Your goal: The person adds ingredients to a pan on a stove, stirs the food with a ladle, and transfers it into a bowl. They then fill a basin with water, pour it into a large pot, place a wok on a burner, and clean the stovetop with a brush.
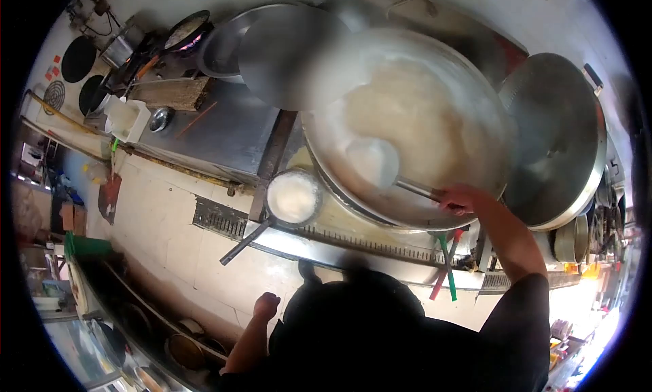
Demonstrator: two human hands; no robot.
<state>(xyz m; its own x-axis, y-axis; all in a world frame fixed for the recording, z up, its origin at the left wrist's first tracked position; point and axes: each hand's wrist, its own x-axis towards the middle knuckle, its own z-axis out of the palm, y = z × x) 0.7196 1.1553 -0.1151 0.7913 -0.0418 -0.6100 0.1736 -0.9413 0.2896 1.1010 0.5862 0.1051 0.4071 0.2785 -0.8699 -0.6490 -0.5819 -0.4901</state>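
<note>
My right hand [459,198] grips the metal handle of a large ladle [372,160] whose bowl is full of white liquid. The ladle rests inside a very big steel wok [407,120] holding cloudy, steaming white liquid. A small saucepan [293,198] filled with the same white liquid sits on the counter edge just left of the wok, its long handle pointing down-left. My left hand [265,305] hangs low beside my body, fingers curled into a fist, holding nothing.
A large steel lid [557,137] lies right of the wok. Behind it stand another wide pan [224,49] and a lit burner with a small pan [187,31]. A steel counter [217,131], a wooden board [170,93] and the tiled floor [163,222] lie left.
</note>
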